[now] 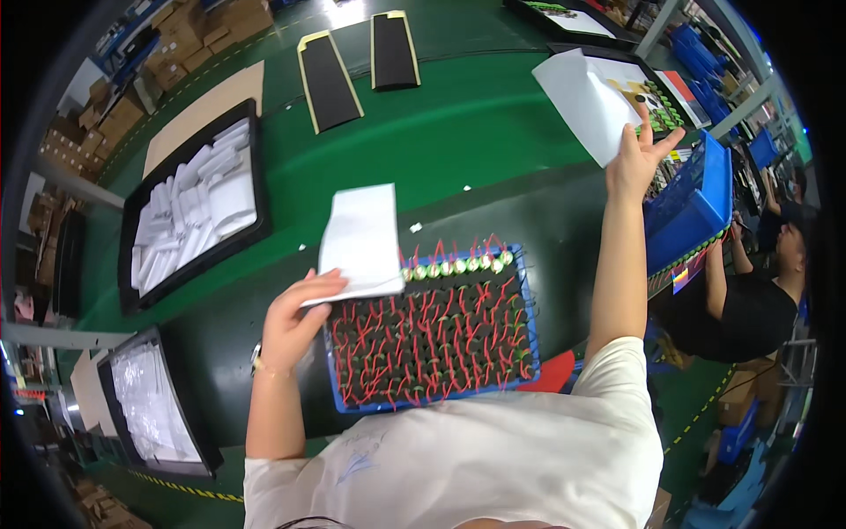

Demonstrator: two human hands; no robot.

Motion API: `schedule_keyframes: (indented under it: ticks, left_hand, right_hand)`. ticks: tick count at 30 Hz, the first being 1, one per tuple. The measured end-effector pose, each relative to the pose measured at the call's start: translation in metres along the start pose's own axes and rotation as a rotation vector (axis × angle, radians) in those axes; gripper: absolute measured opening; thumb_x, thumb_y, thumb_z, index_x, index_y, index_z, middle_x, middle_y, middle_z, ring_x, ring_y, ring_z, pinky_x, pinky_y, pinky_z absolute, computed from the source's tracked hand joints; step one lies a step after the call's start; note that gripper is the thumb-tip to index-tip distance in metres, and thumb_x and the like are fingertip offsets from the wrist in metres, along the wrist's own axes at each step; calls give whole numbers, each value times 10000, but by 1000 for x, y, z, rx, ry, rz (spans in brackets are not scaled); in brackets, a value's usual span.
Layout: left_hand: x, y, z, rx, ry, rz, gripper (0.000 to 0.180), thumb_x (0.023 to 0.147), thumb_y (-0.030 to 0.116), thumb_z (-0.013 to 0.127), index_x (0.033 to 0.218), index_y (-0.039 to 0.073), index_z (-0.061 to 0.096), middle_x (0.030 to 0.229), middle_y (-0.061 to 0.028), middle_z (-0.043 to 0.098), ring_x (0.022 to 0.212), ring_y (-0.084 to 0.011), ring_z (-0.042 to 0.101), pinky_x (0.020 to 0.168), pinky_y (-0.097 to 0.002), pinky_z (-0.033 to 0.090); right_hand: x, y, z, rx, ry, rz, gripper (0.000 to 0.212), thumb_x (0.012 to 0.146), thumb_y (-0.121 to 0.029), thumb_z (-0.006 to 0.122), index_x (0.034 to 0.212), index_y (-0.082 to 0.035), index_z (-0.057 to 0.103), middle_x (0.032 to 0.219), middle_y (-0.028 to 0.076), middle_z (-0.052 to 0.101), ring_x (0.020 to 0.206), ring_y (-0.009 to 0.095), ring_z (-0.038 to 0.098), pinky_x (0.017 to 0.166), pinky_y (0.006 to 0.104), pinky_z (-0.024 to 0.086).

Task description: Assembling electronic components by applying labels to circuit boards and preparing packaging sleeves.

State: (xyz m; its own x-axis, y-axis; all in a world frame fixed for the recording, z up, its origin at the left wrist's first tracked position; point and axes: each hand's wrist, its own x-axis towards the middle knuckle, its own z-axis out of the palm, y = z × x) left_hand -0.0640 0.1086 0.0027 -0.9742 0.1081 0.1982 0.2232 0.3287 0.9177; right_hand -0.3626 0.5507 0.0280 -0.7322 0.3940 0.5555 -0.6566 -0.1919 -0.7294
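My left hand [300, 319] grips a folded white paper [361, 242] between thumb and fingers, over the upper left corner of a blue tray [333, 375]. Rows of small round parts with black tops and red wires [432, 339] fill that tray; the far row has whitish-green tops [458, 264]. My right hand [636, 160] is stretched out to the far right with its fingers apart. A small dark round spot shows at one fingertip; whether it is held I cannot tell. Beside that hand lie a loose white sheet [586, 101] and a black tray of green parts [661, 101].
A black tray with white paper rolls [196, 207] stands left, another with clear plastic bags [157, 401] nearer. Two black panels with yellow edges [330, 84] lie at the back. A blue bin [696, 207] stands right of my right arm; beyond it a person [749, 300] works.
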Motion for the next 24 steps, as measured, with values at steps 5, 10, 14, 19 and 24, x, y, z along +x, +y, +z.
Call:
schedule_keyframes:
  ticks: [5, 10, 14, 19, 24]
  left_hand:
    - [-2, 18, 1, 302, -174, 14, 510, 828, 307, 695, 1290, 109, 614, 1349, -98, 586, 1380, -308, 413, 1160, -559, 147]
    - [-17, 27, 2, 213, 37, 108, 1002, 737, 631, 713, 1472, 43, 372, 1504, -133, 413, 1436, -331, 301, 1177, -511, 114]
    - [-25, 46, 34, -141, 248, 218, 1207, 640, 328, 879, 1533, 9, 133, 1534, -224, 301, 1418, -317, 321, 1168, -417, 219]
    - [-43, 22, 53, -603, 517, 133, 796, 802, 214, 746, 1453, 14, 334, 1477, -186, 392, 1353, -261, 407, 1112, -392, 310]
    - [-76, 9, 22, -245, 560, 150, 543, 921, 189, 651, 1382, -9, 444, 1342, -163, 539, 1262, -240, 499, 1027, -369, 407]
  right_hand:
    - [-56, -51, 57, -152, -335, -51, 933, 925, 66, 518, 1545, -245, -105, 1450, 219, 412, 831, 63, 535, 815, 234, 460]
    - [-149, -100, 151, 31, -877, -264, 994, 892, 138, 461, 1529, -359, -117, 1450, 270, 362, 868, 83, 583, 1119, 452, 324]
    - [-233, -162, 201, 135, -1324, -407, 767, 806, 154, 496, 1479, -38, 182, 1263, 253, 536, 823, 192, 635, 870, 393, 503]
    - [-279, -190, 214, 13, -1648, 271, 573, 794, 130, 531, 1346, -14, 476, 1315, 173, 543, 882, 193, 635, 844, 314, 502]
    - [-292, -177, 221, 38, -1496, -559, 655, 774, 62, 682, 1371, -43, 434, 1366, 167, 509, 1154, 256, 605, 1042, 445, 436]
